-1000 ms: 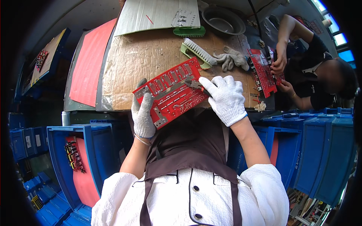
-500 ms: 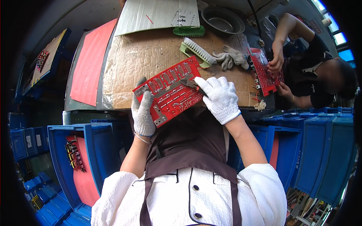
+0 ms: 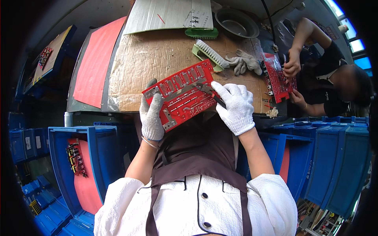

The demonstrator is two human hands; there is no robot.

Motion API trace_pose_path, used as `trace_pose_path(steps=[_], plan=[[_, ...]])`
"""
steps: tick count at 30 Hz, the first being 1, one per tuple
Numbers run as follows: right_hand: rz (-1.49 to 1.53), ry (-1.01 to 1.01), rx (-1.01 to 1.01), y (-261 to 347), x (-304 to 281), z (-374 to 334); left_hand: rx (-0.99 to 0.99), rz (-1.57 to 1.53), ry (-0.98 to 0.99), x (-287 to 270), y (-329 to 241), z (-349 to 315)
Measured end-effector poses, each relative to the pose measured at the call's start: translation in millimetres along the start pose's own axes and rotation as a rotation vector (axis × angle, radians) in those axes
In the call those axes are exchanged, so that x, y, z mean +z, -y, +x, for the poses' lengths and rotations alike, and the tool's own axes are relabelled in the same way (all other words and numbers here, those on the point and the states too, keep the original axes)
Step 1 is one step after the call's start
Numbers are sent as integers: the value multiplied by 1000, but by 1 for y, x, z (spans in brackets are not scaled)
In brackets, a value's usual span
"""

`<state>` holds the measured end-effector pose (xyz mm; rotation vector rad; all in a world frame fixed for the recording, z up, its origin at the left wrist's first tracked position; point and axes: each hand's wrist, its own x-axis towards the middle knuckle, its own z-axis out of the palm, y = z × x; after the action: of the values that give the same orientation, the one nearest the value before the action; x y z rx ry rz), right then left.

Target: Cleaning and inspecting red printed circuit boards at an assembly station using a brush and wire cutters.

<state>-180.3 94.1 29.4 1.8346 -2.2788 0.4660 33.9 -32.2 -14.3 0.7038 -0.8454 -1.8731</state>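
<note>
A red circuit board (image 3: 185,103) is held tilted above the near edge of the bench, its soldered side facing up. My left hand (image 3: 151,116), in a greyish work glove, grips the board's left end, thumb on top. My right hand (image 3: 235,107), in a white knitted glove, is closed round a pair of cutting pliers (image 3: 205,89) with dark jaws and red-and-black handles. The jaws lie over the upper right part of the board, by the metal strip; whether they touch it I cannot tell. Most of the handles are hidden under my right hand.
Cardboard (image 3: 134,70) covers the bench. Beyond the board lie a green-backed brush (image 3: 210,54), crumpled gloves (image 3: 245,63) and a metal basin (image 3: 237,23). At right a co-worker's hand (image 3: 292,65) works on another red board (image 3: 275,82). Blue bins (image 3: 106,157) flank me.
The pliers' jaws show more fully over the board, and their handles are more visible. Board and hands sit slightly further right in the picture, as does the bench. The co-worker's upper hand has shifted.
</note>
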Motion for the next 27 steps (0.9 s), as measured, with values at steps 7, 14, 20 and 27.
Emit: trace_pose_path(steps=[7, 14, 20, 27], plan=[[129, -184, 291, -26, -14, -69, 1, 63, -3, 3, -3, -1], [-24, -262, 875, -91, -26, -172, 9, 129, 5, 4, 0, 1], [-317, 54, 1000, -108, -8, -186, 48, 176, 20, 2, 3, 2], [-337, 124, 1053, -94, -22, -202, 26, 154, 57, 0, 4, 4]])
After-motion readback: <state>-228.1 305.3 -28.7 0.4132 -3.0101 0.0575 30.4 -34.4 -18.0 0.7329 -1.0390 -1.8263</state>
